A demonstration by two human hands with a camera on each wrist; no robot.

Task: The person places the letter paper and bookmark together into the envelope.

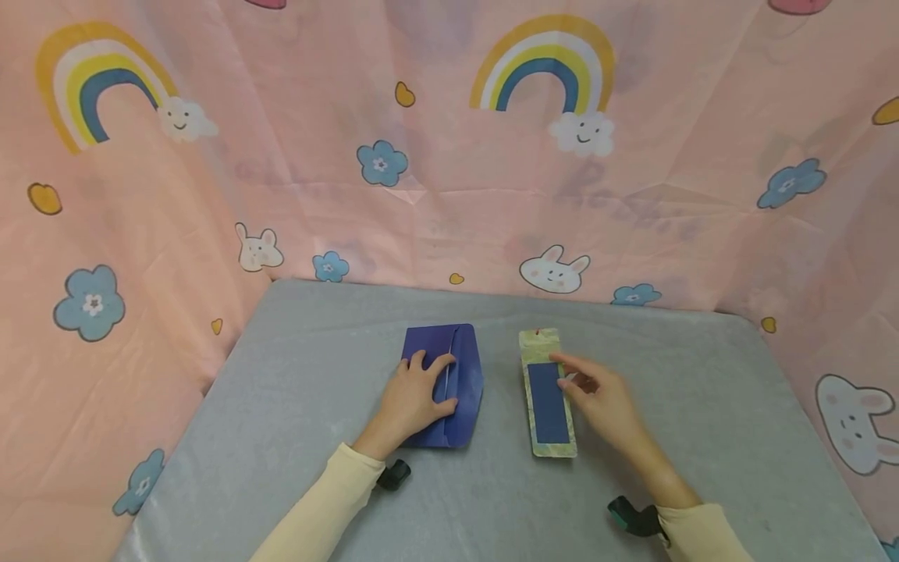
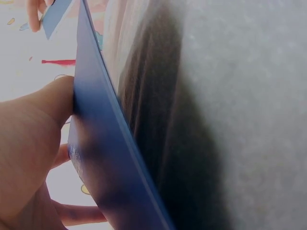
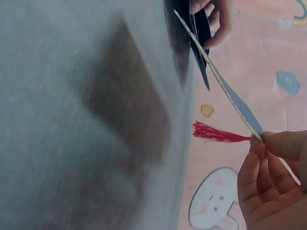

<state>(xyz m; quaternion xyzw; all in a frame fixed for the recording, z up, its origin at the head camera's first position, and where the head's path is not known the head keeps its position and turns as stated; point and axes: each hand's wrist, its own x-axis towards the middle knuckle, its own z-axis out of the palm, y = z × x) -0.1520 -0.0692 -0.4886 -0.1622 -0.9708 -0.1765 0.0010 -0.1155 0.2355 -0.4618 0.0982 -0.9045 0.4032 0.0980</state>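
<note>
My left hand (image 1: 413, 394) holds a blue-purple envelope (image 1: 465, 421), its flap open toward the right. In the left wrist view the envelope (image 2: 103, 129) stands apart from the table over a dark shadow, with the thumb on its near face. Between thumb and fingertips, my right hand (image 1: 600, 394) pinches the right edge of a bookmark (image 1: 549, 402), a long green-patterned strip with a dark blue panel. Seen edge-on in the right wrist view, the bookmark (image 3: 223, 86) is clear of the table, and a red tassel (image 3: 218, 132) extends from near the pinch.
A grey cloth-covered table (image 1: 295, 375) lies under both hands. Behind and beside it hangs a pink curtain (image 1: 435, 226) printed with rainbows, rabbits and flowers. Black wrist cameras sit near the left cuff (image 1: 361, 468) and the right cuff (image 1: 691, 523).
</note>
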